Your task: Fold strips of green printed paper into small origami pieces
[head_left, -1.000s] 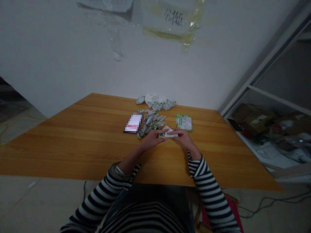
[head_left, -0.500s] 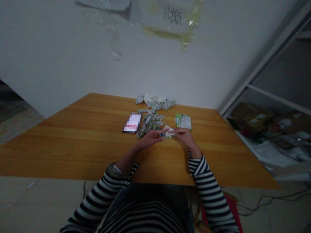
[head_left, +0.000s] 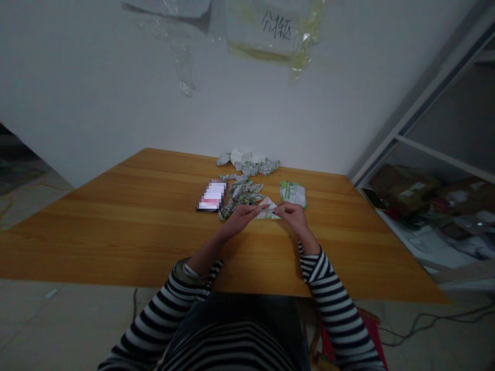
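Note:
Between my hands is a small printed piece of folded paper (head_left: 267,210), white with green and pinkish marks. My left hand (head_left: 242,217) pinches its left side, thumb and fingers together. On its right side my right hand (head_left: 294,215) closes on the edge with thumb and forefinger. Just beyond my left hand lies a heap of crumpled, folded printed paper pieces (head_left: 243,190). A flat green-and-white packet (head_left: 294,194) lies beyond my right hand.
A phone (head_left: 212,196) with a lit, blurred screen lies left of the paper heap. More crumpled paper (head_left: 249,164) sits by the wall at the back of the wooden table (head_left: 127,221). At the right stands a shelf (head_left: 425,232) with boxes.
My fingers have shifted on the folded paper, so more of its face shows, spread into a triangle between my hands. The other things on the table lie as before.

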Tool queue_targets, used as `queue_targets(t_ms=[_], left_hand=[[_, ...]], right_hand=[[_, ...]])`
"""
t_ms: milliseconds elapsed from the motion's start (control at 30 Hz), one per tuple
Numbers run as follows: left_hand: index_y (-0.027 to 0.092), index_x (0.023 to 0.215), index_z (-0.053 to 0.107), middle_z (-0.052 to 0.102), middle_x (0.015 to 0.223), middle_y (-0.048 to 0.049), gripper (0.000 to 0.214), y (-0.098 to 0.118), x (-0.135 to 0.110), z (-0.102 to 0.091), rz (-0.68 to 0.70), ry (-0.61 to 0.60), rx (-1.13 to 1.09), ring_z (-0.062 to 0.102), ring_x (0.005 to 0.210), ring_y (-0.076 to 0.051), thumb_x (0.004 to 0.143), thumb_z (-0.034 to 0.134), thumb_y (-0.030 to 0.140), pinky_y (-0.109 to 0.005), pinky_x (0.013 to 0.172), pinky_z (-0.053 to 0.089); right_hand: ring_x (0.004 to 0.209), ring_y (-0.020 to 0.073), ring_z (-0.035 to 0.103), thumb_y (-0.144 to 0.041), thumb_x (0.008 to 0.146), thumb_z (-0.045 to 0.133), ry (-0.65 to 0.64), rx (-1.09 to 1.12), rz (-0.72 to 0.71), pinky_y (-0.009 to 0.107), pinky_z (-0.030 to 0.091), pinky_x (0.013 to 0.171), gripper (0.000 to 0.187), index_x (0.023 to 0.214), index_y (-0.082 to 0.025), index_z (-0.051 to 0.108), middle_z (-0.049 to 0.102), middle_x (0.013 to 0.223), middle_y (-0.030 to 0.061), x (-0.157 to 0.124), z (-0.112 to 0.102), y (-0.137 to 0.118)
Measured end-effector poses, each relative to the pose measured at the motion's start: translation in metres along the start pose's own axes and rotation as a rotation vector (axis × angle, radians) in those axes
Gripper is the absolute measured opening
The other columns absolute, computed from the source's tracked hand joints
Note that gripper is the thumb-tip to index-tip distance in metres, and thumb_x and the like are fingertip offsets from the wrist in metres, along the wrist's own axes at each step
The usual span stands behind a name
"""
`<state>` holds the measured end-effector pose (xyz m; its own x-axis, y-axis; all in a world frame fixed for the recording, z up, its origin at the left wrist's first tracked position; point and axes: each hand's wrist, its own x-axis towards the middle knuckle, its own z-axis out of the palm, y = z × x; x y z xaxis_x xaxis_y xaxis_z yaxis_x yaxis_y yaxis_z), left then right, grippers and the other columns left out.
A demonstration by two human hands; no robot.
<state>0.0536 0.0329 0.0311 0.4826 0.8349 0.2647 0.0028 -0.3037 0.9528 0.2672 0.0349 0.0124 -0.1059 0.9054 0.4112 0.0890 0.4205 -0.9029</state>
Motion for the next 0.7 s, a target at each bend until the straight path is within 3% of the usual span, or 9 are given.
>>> queue_targets(t_ms=[200,367,533,700], left_hand=[[0.018,0.113,0.070,0.073,0.110,-0.0037,0.047,-0.011,0.003,0.006,-0.001,0.082,-0.046,0.063,0.111,-0.031,0.074,0.073,0.043,-0.047,0.104,0.039],[0.018,0.107,0.073,0.074,0.109,-0.0057,0.040,-0.020,0.005,0.008,-0.006,0.139,-0.083,0.063,0.111,-0.031,0.074,0.073,0.040,-0.047,0.104,0.040],[0.016,0.127,0.061,0.066,0.125,-0.0107,0.054,-0.024,0.006,0.008,-0.012,0.217,-0.159,0.062,0.112,-0.031,0.081,0.065,0.043,-0.044,0.096,0.049],[0.022,0.142,0.043,0.051,0.142,-0.0102,0.063,-0.024,0.004,0.008,-0.062,0.359,-0.255,0.061,0.109,-0.027,0.085,0.059,0.044,-0.037,0.078,0.058]], right_hand=[[0.071,0.0185,0.066,-0.034,0.066,0.079,0.020,0.000,0.030,0.028,0.049,0.069,0.015,0.072,-0.020,0.076,0.074,0.074,0.0037,-0.002,0.020,0.000],[0.061,0.0178,0.064,-0.037,0.067,0.078,0.072,0.004,0.089,0.028,0.049,0.061,0.020,0.070,-0.017,0.074,0.072,0.067,0.0031,-0.002,0.028,0.007],[0.062,0.0171,0.065,-0.048,0.071,0.072,0.113,0.083,0.125,0.028,0.053,0.056,0.035,0.090,-0.019,0.067,0.073,0.081,0.0037,-0.002,0.033,0.010],[0.066,0.0183,0.067,-0.052,0.073,0.070,0.021,0.225,0.160,0.028,0.057,0.057,0.049,0.110,-0.025,0.054,0.072,0.080,0.0019,-0.004,0.030,0.004]])
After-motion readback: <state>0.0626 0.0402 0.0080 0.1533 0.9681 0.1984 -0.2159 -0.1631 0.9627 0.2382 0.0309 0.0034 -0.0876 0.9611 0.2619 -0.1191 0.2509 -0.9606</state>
